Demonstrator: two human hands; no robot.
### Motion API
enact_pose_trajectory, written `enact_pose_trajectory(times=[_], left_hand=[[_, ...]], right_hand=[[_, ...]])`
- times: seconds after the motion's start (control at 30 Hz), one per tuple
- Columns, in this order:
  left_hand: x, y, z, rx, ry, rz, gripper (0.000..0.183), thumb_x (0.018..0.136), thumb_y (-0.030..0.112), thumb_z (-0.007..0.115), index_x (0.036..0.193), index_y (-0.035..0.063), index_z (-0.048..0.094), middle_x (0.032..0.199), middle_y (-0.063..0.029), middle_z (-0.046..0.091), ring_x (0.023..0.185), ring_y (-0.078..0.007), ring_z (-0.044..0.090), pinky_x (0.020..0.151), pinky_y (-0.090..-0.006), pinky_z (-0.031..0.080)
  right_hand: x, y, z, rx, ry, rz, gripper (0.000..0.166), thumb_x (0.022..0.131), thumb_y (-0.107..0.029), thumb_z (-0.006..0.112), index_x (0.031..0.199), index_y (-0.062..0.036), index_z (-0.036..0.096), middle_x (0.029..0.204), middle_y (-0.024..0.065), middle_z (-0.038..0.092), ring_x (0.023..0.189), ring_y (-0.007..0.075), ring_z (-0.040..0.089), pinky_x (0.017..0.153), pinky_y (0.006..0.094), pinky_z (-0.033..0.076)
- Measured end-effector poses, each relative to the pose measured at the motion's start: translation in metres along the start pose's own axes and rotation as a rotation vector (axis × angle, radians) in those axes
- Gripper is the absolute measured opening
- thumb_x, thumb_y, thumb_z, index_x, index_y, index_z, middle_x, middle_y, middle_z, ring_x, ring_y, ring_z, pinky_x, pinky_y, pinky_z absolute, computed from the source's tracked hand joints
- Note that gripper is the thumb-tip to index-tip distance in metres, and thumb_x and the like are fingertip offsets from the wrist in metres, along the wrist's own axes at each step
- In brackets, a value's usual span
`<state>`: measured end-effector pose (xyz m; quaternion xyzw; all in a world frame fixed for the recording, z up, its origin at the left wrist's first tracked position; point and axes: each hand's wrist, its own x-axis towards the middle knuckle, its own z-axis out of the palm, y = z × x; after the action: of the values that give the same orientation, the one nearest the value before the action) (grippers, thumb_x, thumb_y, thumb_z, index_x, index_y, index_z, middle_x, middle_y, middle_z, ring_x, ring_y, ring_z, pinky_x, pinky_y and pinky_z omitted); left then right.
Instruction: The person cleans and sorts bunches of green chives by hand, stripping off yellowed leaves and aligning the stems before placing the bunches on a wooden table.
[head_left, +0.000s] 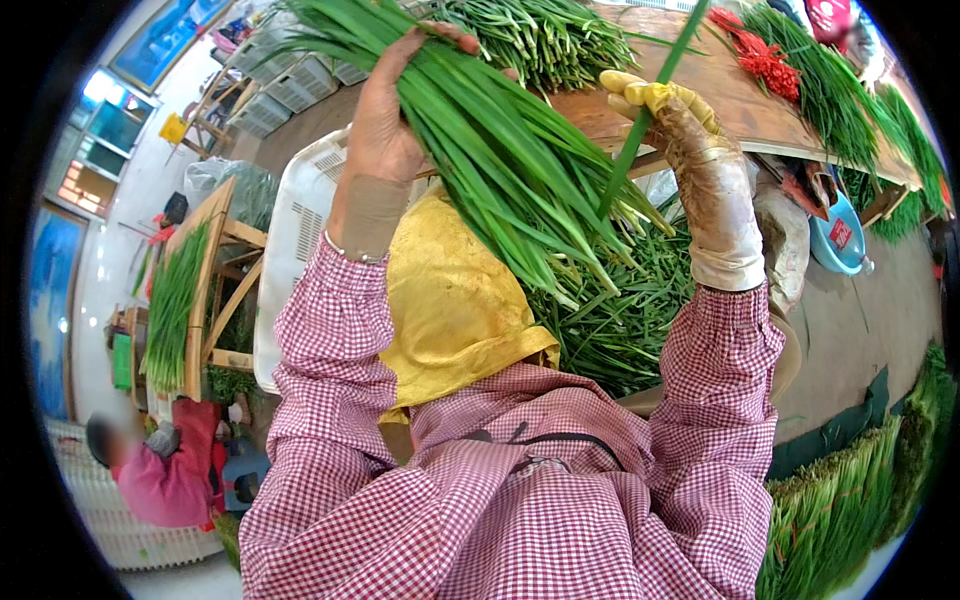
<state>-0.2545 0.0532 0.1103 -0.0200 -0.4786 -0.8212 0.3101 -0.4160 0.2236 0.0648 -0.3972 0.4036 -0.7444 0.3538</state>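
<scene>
My bare left hand (394, 112) is closed around a thick bunch of flat green leaves, which look like garlic chives (510, 150). Their pale cut ends point down and to the right. A stained, yellow-fingered glove covers my right hand (664, 105), whose fingers pinch a single long leaf (645, 131) just right of the bunch. Yellow cloth (457, 300) lies over my lap. Below the bunch is a heap of loose green leaves (622, 322). More chives (540, 45) are piled on the wooden table (585, 116) ahead.
Red ties (757, 56) and chives (832, 97) lie on the table's right side. A white plastic crate (300, 217) stands left, a blue basin (836, 232) right. Bundled chives (832, 495) stand lower right. A person in pink (165, 480) sits near a wooden stand (217, 217).
</scene>
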Motion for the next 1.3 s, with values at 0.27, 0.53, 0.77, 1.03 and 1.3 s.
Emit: enact_pose_trajectory(times=[0.27, 0.53, 0.77, 1.03, 1.3], left_hand=[[0.006, -0.019, 0.010, 0.122, 0.282, 0.064, 0.028, 0.082, 0.018, 0.050, 0.103, -0.0015, 0.046, 0.100, -0.0155, 0.053, 0.088, -0.0261, 0.056, 0.079, -0.0437, 0.047], [0.006, -0.042, 0.050, 0.224, 0.403, 0.087, 0.027, 0.079, 0.018, 0.056, 0.099, 0.0007, 0.051, 0.090, -0.0097, 0.059, 0.081, -0.0153, 0.056, 0.070, -0.0271, 0.048], [0.011, -0.062, 0.083, 0.213, 0.173, -0.028, 0.035, 0.074, 0.014, 0.064, 0.104, -0.0003, 0.051, 0.100, -0.0075, 0.054, 0.091, -0.0152, 0.051, 0.081, -0.0295, 0.042], [0.006, -0.048, 0.029, 0.730, -0.033, -0.292, 0.079, 0.076, 0.046, 0.055, 0.130, -0.0003, 0.022, 0.129, -0.0152, 0.032, 0.117, -0.0223, 0.034, 0.097, -0.0295, 0.027], [0.017, -0.062, 0.019, 0.889, -0.101, -0.623, 0.067, 0.069, 0.055, 0.058, 0.105, -0.0008, 0.053, 0.081, -0.0066, 0.060, 0.071, -0.0145, 0.060, 0.060, -0.0266, 0.051]], right_hand=[[-0.006, 0.016, 0.044, -0.326, -0.134, -0.130, 0.059, 0.067, -0.020, 0.072, 0.115, -0.0007, 0.045, 0.102, 0.0081, 0.056, 0.092, 0.0131, 0.052, 0.082, 0.0246, 0.041], [-0.006, 0.031, 0.061, -0.955, 0.099, -0.537, 0.088, 0.050, -0.023, 0.078, 0.122, 0.0008, 0.034, 0.111, 0.0199, 0.048, 0.100, 0.0314, 0.050, 0.085, 0.0343, 0.041], [0.005, 0.047, 0.027, -0.388, 0.241, -0.090, 0.058, 0.068, -0.015, 0.068, 0.119, -0.0033, 0.042, 0.099, 0.0103, 0.058, 0.089, 0.0172, 0.056, 0.076, 0.0263, 0.044], [0.000, 0.045, -0.014, 0.459, -0.052, 0.286, 0.034, 0.080, -0.022, 0.055, 0.106, 0.0005, 0.051, 0.093, 0.0107, 0.061, 0.074, 0.0146, 0.059, 0.067, 0.0264, 0.050], [0.006, 0.063, -0.002, 0.379, -0.324, 0.434, 0.041, 0.082, -0.031, 0.051, 0.106, 0.0019, 0.051, 0.095, 0.0138, 0.060, 0.077, 0.0182, 0.061, 0.067, 0.0251, 0.051]])
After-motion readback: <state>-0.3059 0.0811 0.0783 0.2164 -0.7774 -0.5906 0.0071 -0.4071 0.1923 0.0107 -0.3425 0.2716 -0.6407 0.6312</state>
